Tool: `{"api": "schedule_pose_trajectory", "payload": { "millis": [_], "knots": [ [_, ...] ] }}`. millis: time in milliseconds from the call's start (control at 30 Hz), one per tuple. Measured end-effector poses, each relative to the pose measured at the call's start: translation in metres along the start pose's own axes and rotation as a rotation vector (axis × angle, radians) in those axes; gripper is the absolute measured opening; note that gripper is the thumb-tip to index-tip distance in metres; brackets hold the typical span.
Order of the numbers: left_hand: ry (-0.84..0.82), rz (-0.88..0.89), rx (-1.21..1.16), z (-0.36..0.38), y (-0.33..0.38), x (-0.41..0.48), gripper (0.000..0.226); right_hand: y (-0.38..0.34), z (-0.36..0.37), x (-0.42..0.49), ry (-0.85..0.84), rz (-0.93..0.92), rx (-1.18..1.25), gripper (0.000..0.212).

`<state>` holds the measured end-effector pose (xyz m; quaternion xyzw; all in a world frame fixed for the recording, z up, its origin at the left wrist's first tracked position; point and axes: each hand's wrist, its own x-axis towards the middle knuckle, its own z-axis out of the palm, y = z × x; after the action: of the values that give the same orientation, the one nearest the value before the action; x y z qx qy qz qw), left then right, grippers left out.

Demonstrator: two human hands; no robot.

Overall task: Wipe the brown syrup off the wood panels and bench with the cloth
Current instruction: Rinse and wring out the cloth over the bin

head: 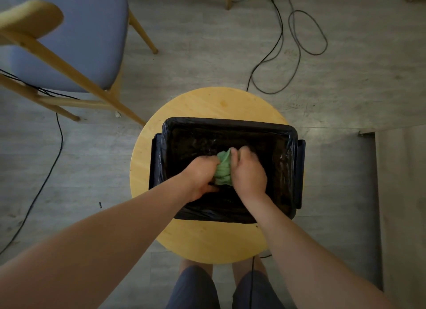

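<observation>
Black-lined bin [230, 122] on round wooden stool [207, 103], grey plank floor [202, 55].
Reaching down, gripping bunched green cloth [223, 169] in left hand [200, 174] and right hand [248, 171], fingers curled.

Dim in here, the light soft and flat, with a paler patch on the floor [322, 110] right of the round stool [207, 103]. Small glints on the black liner [284, 156] (wet or merely shiny, hard to say). The cloth [223, 168] at the centre is fairly sharp; the chair [69, 43] bows at the edge, slightly soft.
</observation>
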<state>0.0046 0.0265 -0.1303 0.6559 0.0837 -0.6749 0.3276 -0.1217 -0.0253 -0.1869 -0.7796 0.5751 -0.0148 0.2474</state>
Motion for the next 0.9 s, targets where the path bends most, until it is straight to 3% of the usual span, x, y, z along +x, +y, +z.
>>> {"api": "schedule_pose_trajectory", "payload": {
  "millis": [100,167,300,433,533,633,700,800,900],
  "knots": [
    [0.046,-0.083,0.021,-0.002,0.004,0.002,0.029,-0.007,0.001,0.002,-0.198,0.413,0.215,0.050],
    [-0.004,-0.124,-0.006,-0.001,0.006,0.006,0.034,-0.017,0.007,0.001,-0.383,0.549,0.342,0.049],
    [-0.078,-0.156,-0.135,0.000,0.006,0.012,0.043,-0.033,-0.004,-0.023,-0.465,0.333,0.494,0.034],
    [-0.063,-0.118,-0.183,-0.008,0.012,0.013,0.021,-0.051,-0.032,-0.048,-0.260,-0.045,0.587,0.042],
    [-0.026,-0.147,-0.190,-0.006,0.015,0.014,0.026,-0.057,-0.030,-0.047,-0.140,-0.194,0.472,0.040],
    [0.000,-0.148,-0.215,-0.004,0.017,0.010,0.033,-0.052,-0.019,-0.037,-0.025,-0.235,0.336,0.037],
    [-0.002,-0.092,-0.258,-0.001,0.017,0.009,0.027,-0.047,-0.015,-0.025,-0.037,-0.203,0.245,0.041],
    [0.038,0.015,-0.184,0.001,0.008,0.007,0.024,-0.030,-0.010,0.003,-0.104,-0.045,0.062,0.041],
    [0.068,0.017,-0.134,0.001,0.005,0.004,0.025,-0.018,-0.009,0.018,-0.110,0.127,0.105,0.030]
  ]
}}
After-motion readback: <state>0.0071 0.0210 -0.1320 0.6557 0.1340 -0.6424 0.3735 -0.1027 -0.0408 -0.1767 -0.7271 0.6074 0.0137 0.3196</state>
